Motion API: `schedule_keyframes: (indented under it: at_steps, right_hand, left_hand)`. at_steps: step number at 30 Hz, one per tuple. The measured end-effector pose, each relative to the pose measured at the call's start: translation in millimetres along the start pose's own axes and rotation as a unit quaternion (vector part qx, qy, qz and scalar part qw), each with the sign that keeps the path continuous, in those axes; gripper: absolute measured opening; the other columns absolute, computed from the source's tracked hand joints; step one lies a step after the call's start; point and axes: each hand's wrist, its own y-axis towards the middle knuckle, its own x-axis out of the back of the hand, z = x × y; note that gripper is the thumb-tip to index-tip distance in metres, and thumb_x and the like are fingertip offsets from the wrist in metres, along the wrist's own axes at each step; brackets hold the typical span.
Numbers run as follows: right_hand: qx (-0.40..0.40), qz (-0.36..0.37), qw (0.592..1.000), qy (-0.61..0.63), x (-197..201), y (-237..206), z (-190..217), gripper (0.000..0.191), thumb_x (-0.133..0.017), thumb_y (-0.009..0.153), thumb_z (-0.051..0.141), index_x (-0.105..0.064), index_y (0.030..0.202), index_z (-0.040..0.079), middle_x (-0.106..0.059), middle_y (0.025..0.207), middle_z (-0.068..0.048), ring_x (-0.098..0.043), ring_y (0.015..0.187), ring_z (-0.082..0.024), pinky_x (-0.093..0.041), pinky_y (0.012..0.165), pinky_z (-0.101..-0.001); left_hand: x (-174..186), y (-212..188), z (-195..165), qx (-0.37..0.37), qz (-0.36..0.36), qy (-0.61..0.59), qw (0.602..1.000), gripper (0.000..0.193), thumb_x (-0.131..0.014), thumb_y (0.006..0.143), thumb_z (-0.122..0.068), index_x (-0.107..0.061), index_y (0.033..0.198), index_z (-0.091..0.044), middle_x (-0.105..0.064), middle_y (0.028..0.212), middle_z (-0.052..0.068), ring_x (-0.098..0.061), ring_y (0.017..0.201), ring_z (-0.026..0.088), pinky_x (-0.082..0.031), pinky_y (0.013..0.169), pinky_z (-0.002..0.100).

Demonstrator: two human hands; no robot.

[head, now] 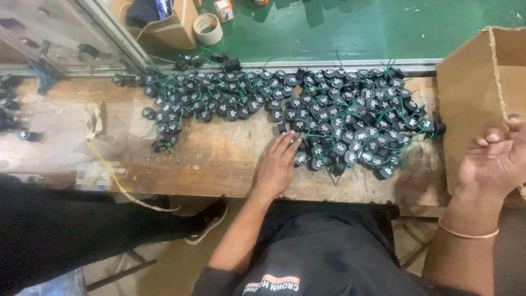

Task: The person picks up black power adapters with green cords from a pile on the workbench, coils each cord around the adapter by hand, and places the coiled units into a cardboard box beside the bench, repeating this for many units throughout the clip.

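- Fingers (287,143) of the left hand (276,164) lay spread flat and open, tips touching the near edge of the heap of small black coil parts (339,118) with green leads, gripping none.
- Fingers (493,138) of the right hand (496,159) curled over the rim of the cardboard box (471,93); they seemed to clasp the wall, though the frame edge cut them off.
- The heap sprawled across the worn wooden bench (219,159), reaching the box.
- A tape roll (207,28) sat beyond, well apart.
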Motion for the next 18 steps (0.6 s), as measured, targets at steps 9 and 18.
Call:
schedule_keyframes:
  at_steps: [9, 18]
  right_hand:
    - [-0.061, 0.306, 0.883, -0.352, 3, -113, -99, 0.067, -0.066, 0.093, -0.005, -0.045, 0.155, 0.007, -0.062, 0.106, -0.005, -0.062, 0.092, -0.012, -0.056, 0.078, -0.0258]
    - [-0.336, 0.408, 0.798, -0.288, -7, -154, -134, 0.081, -0.07, 0.086, -0.001, -0.028, 0.155, 0.009, -0.058, 0.12, -0.003, -0.065, 0.096, -0.015, -0.057, 0.085, -0.0311]
  left_hand:
    - [-11, -43, 54, 0.187, -0.08, -0.146, 0.968, 0.029, -0.064, 0.094, 0.004, -0.072, 0.12, -0.006, -0.07, 0.126, 0.01, -0.073, 0.107, 0.022, -0.059, 0.094, 0.032]
    - [-14, -42, -1, 0.25, -0.085, -0.608, 0.749, 0.04, -0.076, 0.083, 0.005, -0.061, 0.117, -0.01, -0.065, 0.093, 0.003, -0.073, 0.087, 0.017, -0.061, 0.078, 0.033]
